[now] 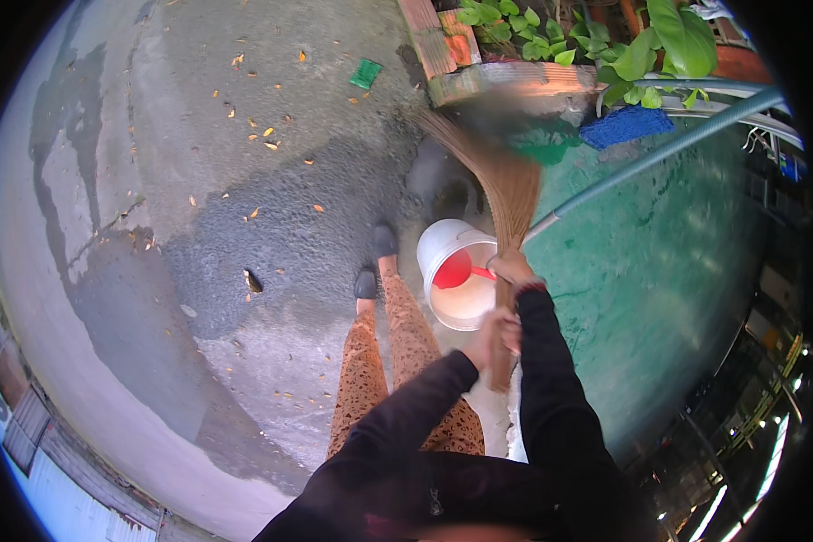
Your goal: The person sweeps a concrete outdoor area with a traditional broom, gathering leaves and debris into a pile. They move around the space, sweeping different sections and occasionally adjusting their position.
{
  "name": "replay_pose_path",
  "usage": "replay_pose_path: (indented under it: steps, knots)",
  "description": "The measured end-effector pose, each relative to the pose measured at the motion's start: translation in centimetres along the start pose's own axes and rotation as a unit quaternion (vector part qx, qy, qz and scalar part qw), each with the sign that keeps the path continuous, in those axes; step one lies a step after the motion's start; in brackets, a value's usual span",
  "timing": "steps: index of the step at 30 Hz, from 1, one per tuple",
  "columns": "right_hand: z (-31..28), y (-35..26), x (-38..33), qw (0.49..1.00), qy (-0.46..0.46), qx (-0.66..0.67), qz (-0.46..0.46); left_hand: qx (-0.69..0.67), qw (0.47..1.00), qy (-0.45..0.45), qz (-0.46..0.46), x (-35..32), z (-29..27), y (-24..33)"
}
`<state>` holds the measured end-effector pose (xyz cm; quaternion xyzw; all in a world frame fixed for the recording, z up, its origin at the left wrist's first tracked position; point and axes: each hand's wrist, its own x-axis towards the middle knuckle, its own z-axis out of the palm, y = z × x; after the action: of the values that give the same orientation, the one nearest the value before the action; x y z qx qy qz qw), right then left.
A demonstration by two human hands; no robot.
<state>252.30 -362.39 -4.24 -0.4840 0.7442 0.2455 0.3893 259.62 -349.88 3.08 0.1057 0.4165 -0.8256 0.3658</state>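
Head view: both hands, left hand (pixel 490 336), right hand (pixel 512 267), grip broom (pixel 506 194) above bucket (pixel 456 271).

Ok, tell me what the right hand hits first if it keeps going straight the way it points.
Probably the broom bristles: the right hand grips the broom just below them, pointing up the handle. Beyond lie the wooden planter edge and plants, though depth is unclear.

This is an outdoor yard beside a house: wet concrete ground (pixel 244 271) with fallen leaves (pixel 271 144), potted green plants (pixel 605 45) along a brick edge (pixel 438 41), and a green painted floor (pixel 659 271).
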Motion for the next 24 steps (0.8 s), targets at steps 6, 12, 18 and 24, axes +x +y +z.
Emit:
replay_pose_path:
  steps: [6, 12, 18, 24]
  knots:
    - [5.0, 3.1, -2.5, 0.958, -0.199, 0.192, -0.072, -0.007, 0.989, 0.140, 0.054, -2.7, -2.2, -4.2]
    - [-1.6, 5.5, -9.0, 0.927, -0.301, 0.195, -0.108, -0.047, 0.979, 0.176, 0.088, -1.2, 1.3, -14.4]
    - [2.2, 1.5, -4.5, 0.907, -0.256, 0.334, -0.021, 0.109, 0.968, 0.207, 0.087, -3.3, -0.2, -4.1]
    - [12.9, -2.4, -7.4, 0.834, -0.339, 0.425, -0.091, 0.103, 0.930, 0.296, 0.192, -10.6, -3.9, -2.8]
